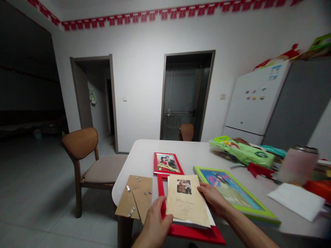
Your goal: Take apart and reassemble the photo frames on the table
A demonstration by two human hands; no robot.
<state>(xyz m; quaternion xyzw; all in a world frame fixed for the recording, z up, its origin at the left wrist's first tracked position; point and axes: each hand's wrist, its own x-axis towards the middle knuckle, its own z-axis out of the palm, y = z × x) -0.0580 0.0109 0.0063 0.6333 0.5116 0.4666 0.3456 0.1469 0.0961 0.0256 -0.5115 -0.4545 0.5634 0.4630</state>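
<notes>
A beige printed sheet (188, 208) with a small photo near its top lies over a white sheet (210, 217) and a larger red picture frame (198, 233). My left hand (156, 220) grips the beige sheet's lower left edge, thumb on the corner, fingers beside the frame's red side. At the upper right edge, my right hand (210, 195) pinches the same sheet, its fingers partly hidden. To the left lies a brown backing board (139, 193) with metal clips. A small red-framed couple photo (168, 163) sits just beyond.
A green-framed picture (230, 189) lies right of my right hand. Farther right are a green package (241, 151), a pink jar (297, 164) and white paper (296, 199). A wooden chair (80, 146) stands left of the white table (144, 146); a fridge (254, 100) stands behind.
</notes>
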